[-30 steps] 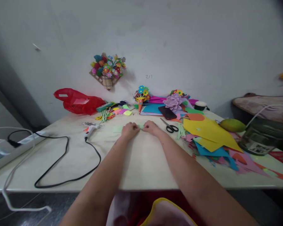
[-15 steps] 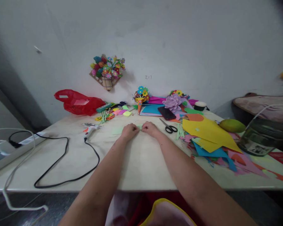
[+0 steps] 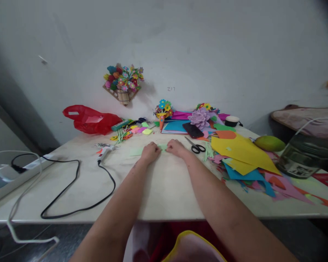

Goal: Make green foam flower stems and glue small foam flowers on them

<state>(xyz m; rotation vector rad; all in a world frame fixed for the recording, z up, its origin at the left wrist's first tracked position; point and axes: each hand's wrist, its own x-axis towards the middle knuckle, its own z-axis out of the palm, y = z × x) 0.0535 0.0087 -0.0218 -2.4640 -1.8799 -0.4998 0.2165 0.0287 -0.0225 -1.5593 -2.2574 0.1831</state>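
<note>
A pale green craft sheet (image 3: 136,151) lies flat near the middle of the table, with part of it showing between my hands. My left hand (image 3: 151,152) rests over it, fingers curled and closed on it. On the other side, my right hand (image 3: 176,147) has its fingers pinched at the sheet's right end. The fingertips are small and partly hidden, so the exact hold is hard to see. Just right of my right hand lie black-handled scissors (image 3: 198,148), blades apart, beside a bunch of pale green strips (image 3: 208,151).
A glue gun (image 3: 106,150) with a black cord lies to the left, near a white power strip (image 3: 32,163). Behind are a red plastic bag (image 3: 93,122), craft flowers and a phone (image 3: 192,130). Yellow sheets (image 3: 240,151), scraps, a mango (image 3: 269,143) and a glass jar (image 3: 300,156) crowd the right.
My hands have moved slightly apart, the right one shifting a little rightward. More of the pale green sheet now shows between them.
</note>
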